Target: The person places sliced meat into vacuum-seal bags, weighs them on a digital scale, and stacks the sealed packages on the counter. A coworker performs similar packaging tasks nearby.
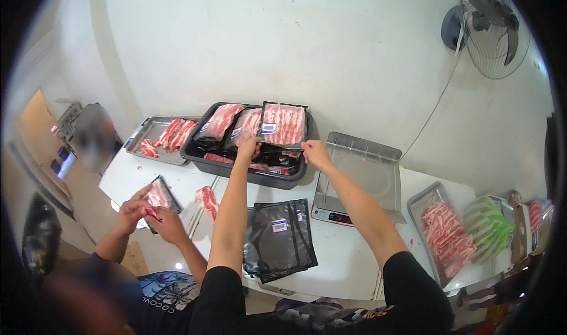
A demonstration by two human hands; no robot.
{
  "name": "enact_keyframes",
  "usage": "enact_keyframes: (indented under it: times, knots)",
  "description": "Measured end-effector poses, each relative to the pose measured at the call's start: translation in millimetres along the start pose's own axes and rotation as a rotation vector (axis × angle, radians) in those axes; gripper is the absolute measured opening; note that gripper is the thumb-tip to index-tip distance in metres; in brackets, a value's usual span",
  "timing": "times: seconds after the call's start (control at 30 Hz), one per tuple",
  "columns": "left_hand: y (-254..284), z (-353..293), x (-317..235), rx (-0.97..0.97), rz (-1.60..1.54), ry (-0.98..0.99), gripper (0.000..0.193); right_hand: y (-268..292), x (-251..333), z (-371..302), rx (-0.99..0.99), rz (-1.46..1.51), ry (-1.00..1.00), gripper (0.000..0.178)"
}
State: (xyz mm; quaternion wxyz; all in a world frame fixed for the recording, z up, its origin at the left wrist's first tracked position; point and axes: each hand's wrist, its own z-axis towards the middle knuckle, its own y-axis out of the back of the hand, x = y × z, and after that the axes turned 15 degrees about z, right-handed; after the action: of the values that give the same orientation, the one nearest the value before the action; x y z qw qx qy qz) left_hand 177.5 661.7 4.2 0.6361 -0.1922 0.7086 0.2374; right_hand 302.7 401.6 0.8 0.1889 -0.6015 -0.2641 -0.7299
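My left hand (pixel 248 149) and my right hand (pixel 316 153) are both closed, pinching the two near corners of a bag of sliced meat (pixel 284 124). This flat bag has a clear front, black edges and a small label. It leans over the far right part of a dark grey tub (pixel 248 178). Two similar meat bags, a left bag (pixel 220 121) and a middle bag (pixel 246 128), lie beside it, with more packed meat lower in the tub. Closer to me, a stack of black pouches (pixel 277 240) lies on the white table.
A co-worker's hands (pixel 155 214) at the left handle meat by a partly filled pouch (pixel 168 193). A metal tray (pixel 134 148) of meat stands beyond. Right of my arms are a scale (pixel 360 181), another meat tray (pixel 428 196) and a green-striped bag (pixel 487 220). A fan (pixel 493 33) hangs on the wall.
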Motion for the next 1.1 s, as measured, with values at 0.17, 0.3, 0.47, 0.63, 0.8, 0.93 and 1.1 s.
enact_keyframes:
  times: [0.17,0.3,0.47,0.63,0.8,0.93,1.1]
  knots:
    - [12.5,-19.6,24.6,-0.121,-0.042,0.021,0.033,9.6,48.6,-99.4,0.058,0.072,-0.008,0.035]
    - [27.2,-50.1,10.7,-0.255,-0.159,-0.089,0.039,69.4,64.6,-224.2,0.088,-0.060,-0.008,0.028]
    - [-23.1,-125.8,-25.3,-0.363,-0.229,-0.363,0.036,135.4,18.3,-388.9,-0.117,0.092,-0.261,0.015]
    - [-87.4,-240.9,14.6,-0.244,-0.012,-0.345,0.037,172.1,-8.0,-496.8,-0.046,-0.061,-0.336,0.014]
    - [-171.3,-357.8,118.9,0.033,0.332,-0.293,0.044,238.7,-14.7,-573.4,0.032,-0.462,-0.221,0.021]
    - [-191.8,-431.6,157.9,0.190,0.665,-0.428,0.027,339.6,42.7,-614.1,-0.422,-0.940,0.164,0.039]
    - [-115.3,-391.6,109.3,0.196,1.363,-0.213,0.049,495.0,202.8,-794.3,-1.975,-0.923,0.797,0.071]
